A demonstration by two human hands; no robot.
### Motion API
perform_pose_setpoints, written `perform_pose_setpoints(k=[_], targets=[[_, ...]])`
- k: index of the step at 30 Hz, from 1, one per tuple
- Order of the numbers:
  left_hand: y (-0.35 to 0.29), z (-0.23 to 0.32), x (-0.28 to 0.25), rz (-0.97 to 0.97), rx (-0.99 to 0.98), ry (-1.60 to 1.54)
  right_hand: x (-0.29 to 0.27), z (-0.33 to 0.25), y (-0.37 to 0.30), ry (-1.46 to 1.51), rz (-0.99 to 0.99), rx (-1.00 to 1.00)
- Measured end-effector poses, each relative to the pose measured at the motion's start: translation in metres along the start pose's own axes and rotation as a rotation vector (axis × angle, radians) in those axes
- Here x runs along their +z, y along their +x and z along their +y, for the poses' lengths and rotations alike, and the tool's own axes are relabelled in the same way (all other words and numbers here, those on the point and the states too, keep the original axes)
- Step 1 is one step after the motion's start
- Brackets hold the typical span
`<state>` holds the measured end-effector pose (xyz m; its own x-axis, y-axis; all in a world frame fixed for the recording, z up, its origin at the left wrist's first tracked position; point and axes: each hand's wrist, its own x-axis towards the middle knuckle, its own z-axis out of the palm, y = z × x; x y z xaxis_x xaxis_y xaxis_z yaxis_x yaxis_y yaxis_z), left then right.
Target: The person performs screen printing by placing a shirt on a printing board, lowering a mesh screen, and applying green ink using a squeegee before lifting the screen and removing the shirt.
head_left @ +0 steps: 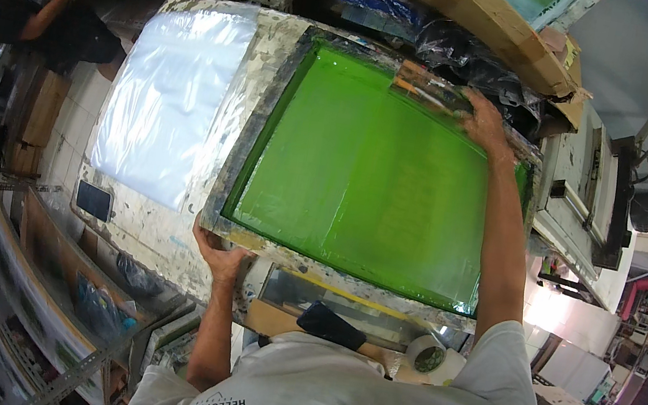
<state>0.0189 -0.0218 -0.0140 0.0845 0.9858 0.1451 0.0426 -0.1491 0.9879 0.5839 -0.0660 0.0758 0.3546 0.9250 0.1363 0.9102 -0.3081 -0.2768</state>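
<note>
A large screen-printing frame with a bright green mesh lies on a paint-spattered table in front of me. My left hand is closed on its near left corner. At the far edge my right hand is stretched across the mesh, its fingers around the right end of a stained squeegee. That squeegee lies along the far inner side of the frame; its blade is hidden. Left of the frame is a stack of clear, shiny plastic sheets.
A dark phone lies at the table's near left corner. Behind the frame are a cardboard box and black plastic bags. Racks of upright boards stand at lower left. Another person is at the far left. A tape roll is near my chest.
</note>
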Motion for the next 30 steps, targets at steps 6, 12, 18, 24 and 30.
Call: perform_pose_setpoints(k=[6,12,18,24,30], targets=[[-0.001,0.001,0.001,-0.003,-0.030,-0.049,0.012,-0.022,-0.017,-0.115,0.051,-0.020],[-0.002,0.003,0.002,0.013,-0.026,0.004,0.016,-0.078,-0.100,-0.182,0.089,-0.004],[-0.004,0.000,-0.003,-0.011,-0.003,0.014,-0.004,-0.180,-0.230,-0.163,0.075,0.007],[-0.004,-0.007,-0.004,-0.010,0.017,-0.005,-0.042,-0.219,-0.275,0.091,-0.078,0.098],[0.005,0.029,0.001,-0.032,0.210,0.331,-0.023,-0.187,-0.264,0.236,-0.311,0.233]])
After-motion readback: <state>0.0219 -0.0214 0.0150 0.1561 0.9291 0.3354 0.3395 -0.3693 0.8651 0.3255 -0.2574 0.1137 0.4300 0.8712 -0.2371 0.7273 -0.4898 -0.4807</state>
